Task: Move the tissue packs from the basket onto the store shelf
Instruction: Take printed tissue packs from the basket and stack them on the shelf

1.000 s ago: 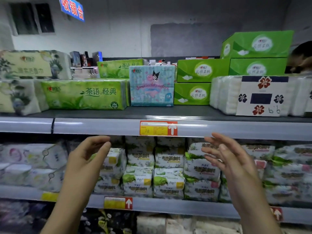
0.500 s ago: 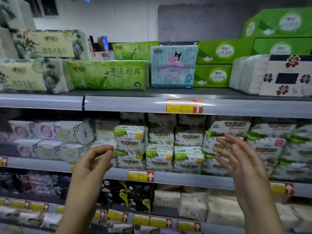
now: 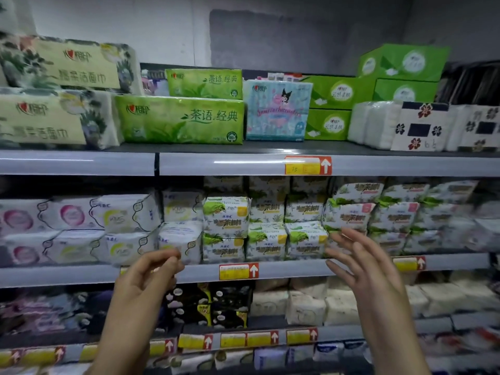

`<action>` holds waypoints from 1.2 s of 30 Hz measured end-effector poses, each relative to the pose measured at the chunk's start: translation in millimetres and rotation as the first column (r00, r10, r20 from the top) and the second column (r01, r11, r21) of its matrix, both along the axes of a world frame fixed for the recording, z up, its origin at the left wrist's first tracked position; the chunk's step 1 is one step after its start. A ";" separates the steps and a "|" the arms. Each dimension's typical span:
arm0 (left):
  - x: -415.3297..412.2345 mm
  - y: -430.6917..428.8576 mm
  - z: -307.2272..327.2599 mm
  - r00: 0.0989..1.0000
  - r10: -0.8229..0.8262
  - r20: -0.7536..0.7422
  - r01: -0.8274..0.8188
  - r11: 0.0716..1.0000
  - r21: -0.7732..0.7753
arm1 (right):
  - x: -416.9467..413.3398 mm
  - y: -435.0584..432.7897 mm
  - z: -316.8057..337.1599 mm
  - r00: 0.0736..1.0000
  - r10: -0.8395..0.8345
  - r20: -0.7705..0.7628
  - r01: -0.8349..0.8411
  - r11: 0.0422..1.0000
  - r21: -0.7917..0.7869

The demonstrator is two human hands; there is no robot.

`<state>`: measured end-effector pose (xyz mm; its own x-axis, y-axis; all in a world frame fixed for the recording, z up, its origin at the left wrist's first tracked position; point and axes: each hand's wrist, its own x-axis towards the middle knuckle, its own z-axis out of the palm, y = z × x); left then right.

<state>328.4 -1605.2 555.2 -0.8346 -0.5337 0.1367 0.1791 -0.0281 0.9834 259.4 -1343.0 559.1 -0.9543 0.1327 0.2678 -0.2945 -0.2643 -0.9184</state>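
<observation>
Now both hands are empty and lower against the shelves than a second ago. Left hand [image 3: 143, 282] lower centre-left, fingers loosely curled on nothing; right hand [image 3: 370, 280] lower centre-right, fingers spread. Tissue packs [image 3: 181, 120] upper frame on top shelf [image 3: 243, 163]. Basket unseen; likely reaching back for next pack.

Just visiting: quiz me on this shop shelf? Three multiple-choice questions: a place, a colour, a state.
1. Where is the pale blue cartoon tissue pack?
A. On the top shelf, between a green tissue pack and green boxes.
B. Lowest shelf.
C. In a hand.
2. The top shelf's price tag is:
A. Blue.
B. Yellow and red.
C. Green.
3. The left hand and right hand:
A. Grip packs.
B. Hold nothing.
C. Carry a basket.
Answers: A, it stands between them up there; B, yellow label beside a red arrow panel; B, both are empty.
</observation>
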 end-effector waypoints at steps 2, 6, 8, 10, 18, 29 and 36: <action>2.7 -2.0 -2.6 1.000 -0.025 0.015 0.025 1.000 0.010 | 4.5 -0.8 -1.0 1.000 -0.010 0.011 0.010 1.000 0.021; 1.0 -8.1 -9.0 0.999 -0.028 0.036 0.027 0.999 0.031 | 4.4 -0.8 -3.9 1.000 -0.014 0.027 0.013 0.999 0.039; -4.1 -9.8 -12.8 0.998 -0.022 0.050 0.020 0.999 0.041 | 2.0 -1.7 -4.8 0.999 -0.017 0.039 0.015 0.999 0.038; -11.0 -10.5 -17.9 0.998 -0.020 0.066 0.019 1.000 0.025 | -1.0 -3.1 -9.6 0.998 -0.026 0.061 0.023 0.999 0.045; -35.7 -6.1 -53.3 0.988 -0.038 0.148 0.055 0.992 -0.111 | -16.7 -22.6 -36.4 0.984 0.055 0.167 -0.086 0.979 0.186; -69.2 -4.5 -150.6 0.901 -0.125 0.415 0.192 0.974 -0.124 | -59.0 -34.4 -135.7 0.905 0.036 0.424 -0.189 0.927 0.323; -74.3 11.7 -219.8 0.821 -0.099 0.562 0.143 0.989 -0.035 | -66.3 -39.1 -211.1 0.857 0.008 0.515 -0.207 0.921 0.329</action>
<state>254.1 -1593.5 335.4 -0.8368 -0.4308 -0.3378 -0.4007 0.0616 0.9141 193.1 -1382.0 348.0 -0.9716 0.0103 -0.2363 0.2360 0.1114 -0.9654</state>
